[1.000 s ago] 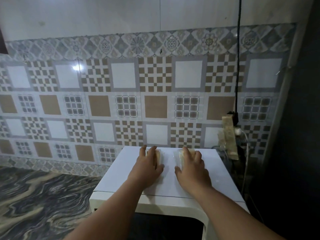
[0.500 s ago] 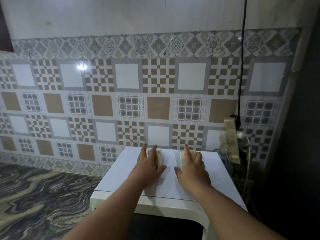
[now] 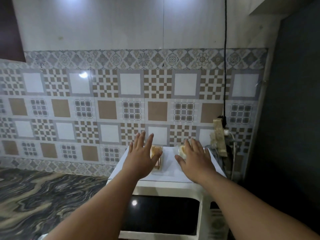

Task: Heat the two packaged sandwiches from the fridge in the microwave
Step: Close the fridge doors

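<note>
Two packaged sandwiches in clear wrap lie side by side on top of the white microwave (image 3: 168, 185). The left sandwich (image 3: 157, 157) shows just right of my left hand (image 3: 141, 158), whose fingers are spread and straight above it. The right sandwich (image 3: 181, 150) peeks out left of my right hand (image 3: 195, 161), which hovers flat with straight fingers over it. Neither hand holds anything. The microwave's dark door window (image 3: 161, 215) faces me and is closed.
A marbled dark countertop (image 3: 43, 201) stretches to the left. The patterned tile wall (image 3: 121, 104) stands behind. A black cable (image 3: 225, 66) hangs down to a taped socket (image 3: 220, 135) right of the microwave. A dark tall surface (image 3: 290, 118) fills the right side.
Both hands have lifted off the sandwiches with fingers spread, leaving the packs on the microwave top. The view has tilted down, so the microwave door now shows.
</note>
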